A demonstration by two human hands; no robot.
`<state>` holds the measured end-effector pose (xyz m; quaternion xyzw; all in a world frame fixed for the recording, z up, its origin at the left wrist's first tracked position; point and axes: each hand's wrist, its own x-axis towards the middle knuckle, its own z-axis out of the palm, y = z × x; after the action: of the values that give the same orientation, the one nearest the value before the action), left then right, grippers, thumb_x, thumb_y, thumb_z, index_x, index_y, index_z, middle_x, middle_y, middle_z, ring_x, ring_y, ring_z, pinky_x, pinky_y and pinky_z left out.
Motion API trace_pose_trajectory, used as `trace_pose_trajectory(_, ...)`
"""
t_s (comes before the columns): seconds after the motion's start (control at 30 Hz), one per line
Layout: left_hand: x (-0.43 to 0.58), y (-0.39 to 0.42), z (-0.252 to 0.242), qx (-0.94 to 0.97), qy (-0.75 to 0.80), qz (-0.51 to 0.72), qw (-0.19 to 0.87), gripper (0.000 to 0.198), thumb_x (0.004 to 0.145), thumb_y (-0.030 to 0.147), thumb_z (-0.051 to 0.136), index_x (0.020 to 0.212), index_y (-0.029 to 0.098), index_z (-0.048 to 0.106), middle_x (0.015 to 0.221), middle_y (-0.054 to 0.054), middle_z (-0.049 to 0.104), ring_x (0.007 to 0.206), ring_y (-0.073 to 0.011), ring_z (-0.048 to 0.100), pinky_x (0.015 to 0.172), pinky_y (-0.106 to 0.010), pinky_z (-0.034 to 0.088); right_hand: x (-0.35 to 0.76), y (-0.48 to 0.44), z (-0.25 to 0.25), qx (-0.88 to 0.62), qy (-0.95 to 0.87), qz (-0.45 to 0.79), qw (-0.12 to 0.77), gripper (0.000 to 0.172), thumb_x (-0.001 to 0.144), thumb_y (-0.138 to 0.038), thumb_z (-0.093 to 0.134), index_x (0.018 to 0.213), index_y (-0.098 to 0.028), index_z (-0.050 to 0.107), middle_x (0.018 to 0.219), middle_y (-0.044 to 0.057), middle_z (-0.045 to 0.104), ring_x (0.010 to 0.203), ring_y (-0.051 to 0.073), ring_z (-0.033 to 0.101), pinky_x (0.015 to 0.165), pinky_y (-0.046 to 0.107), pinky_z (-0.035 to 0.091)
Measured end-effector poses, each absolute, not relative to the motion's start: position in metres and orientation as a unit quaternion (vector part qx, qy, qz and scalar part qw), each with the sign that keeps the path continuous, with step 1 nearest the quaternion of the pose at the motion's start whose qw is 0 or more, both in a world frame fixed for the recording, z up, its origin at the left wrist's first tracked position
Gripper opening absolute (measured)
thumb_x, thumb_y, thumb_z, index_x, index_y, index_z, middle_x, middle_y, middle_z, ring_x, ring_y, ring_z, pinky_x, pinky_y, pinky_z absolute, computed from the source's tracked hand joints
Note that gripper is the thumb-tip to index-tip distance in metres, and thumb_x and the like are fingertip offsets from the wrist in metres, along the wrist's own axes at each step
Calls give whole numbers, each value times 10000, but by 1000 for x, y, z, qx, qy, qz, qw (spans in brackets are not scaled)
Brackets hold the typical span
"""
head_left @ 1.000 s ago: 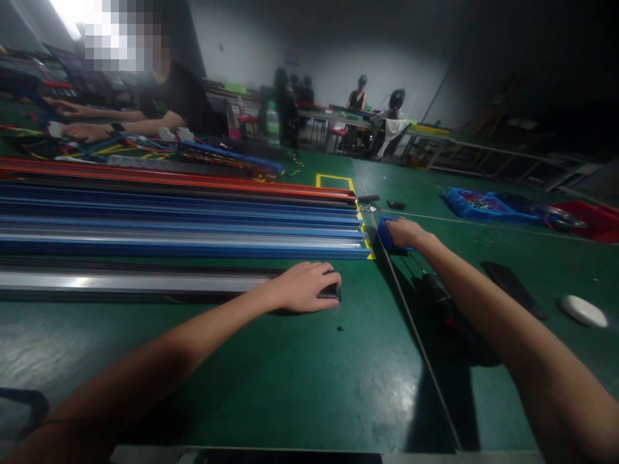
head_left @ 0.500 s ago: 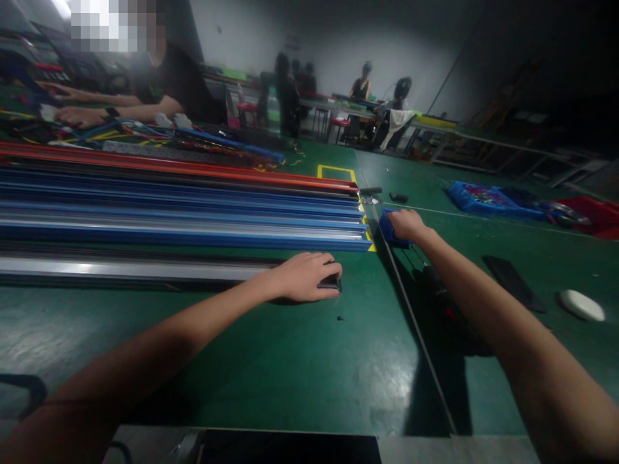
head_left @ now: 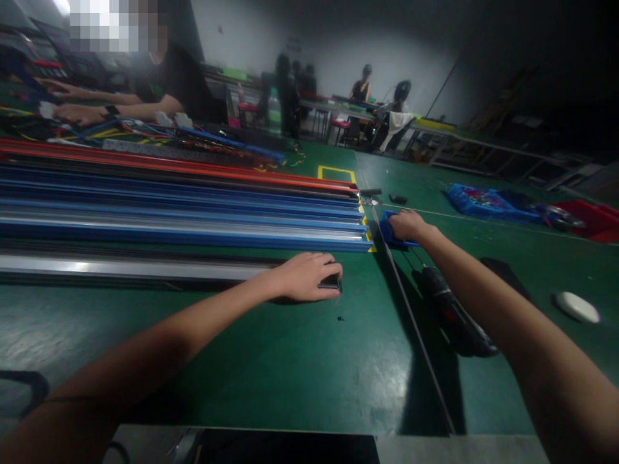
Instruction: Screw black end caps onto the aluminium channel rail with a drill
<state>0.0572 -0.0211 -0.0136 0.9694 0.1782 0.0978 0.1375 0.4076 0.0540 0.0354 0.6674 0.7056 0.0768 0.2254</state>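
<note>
My left hand (head_left: 309, 277) is wrapped over the right end of a long black and silver profile (head_left: 145, 267) lying on the green table (head_left: 271, 361). To the right, my right hand (head_left: 406, 225) reaches into a small blue tray (head_left: 387, 229), its fingertips hidden inside. Several long blue profiles (head_left: 193, 222) and an orange one (head_left: 193, 170) lie side by side behind my left hand. A tiny black piece (head_left: 340, 318) rests on the table just in front of it.
A black power screwdriver (head_left: 454, 316) lies below my right forearm. Further right are a white oval object (head_left: 578, 307), a blue tray (head_left: 483, 200) and a red tray (head_left: 590, 219). A person's hands (head_left: 82, 115) work among wires at the back left.
My right hand has shifted slightly right at the small blue tray. More of the screwdriver shows beneath my right forearm. My left hand stays in place.
</note>
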Motion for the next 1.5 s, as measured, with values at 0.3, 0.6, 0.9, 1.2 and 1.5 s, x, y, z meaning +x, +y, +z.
trace_pose_trajectory(0.3,57,-21,-15,970,177,104,134,381,1000,570,555,1186,253,656,1238,-76,662,1072,-263,660,914,-403,499,411,54,44,669,704,56,232,278,861,-157,654,1086,-140,815,1111,195,784,1074,364,727,913,438,568)
trace_pose_trajectory(0.6,57,-21,-14,970,178,96,136,381,1007,574,544,1189,256,648,1242,-80,659,1076,-269,658,900,-400,495,420,57,50,706,682,40,189,230,911,-206,639,1052,-153,812,1009,152,795,905,299,748,774,354,578)
trace_pose_trajectory(0.9,56,-21,-14,970,179,94,139,378,1008,578,546,1181,256,640,1246,-77,659,1082,-266,659,909,-396,490,430,57,45,723,682,-6,112,345,928,-114,557,1174,-160,795,1106,121,797,983,280,746,866,339,578)
trace_pose_trajectory(1.2,57,-21,-14,969,181,95,137,379,1002,574,557,1180,253,649,1242,-81,662,1085,-271,662,911,-397,492,441,55,50,713,694,-95,37,435,886,-56,526,1209,-170,793,1226,80,791,1093,271,737,941,325,580)
trace_pose_trajectory(1.5,56,-21,-14,969,182,92,141,383,1006,579,546,1188,256,643,1253,-79,655,1094,-271,655,915,-401,490,437,56,37,705,698,-116,39,242,857,-86,574,913,-159,798,818,59,767,705,203,699,675,279,541)
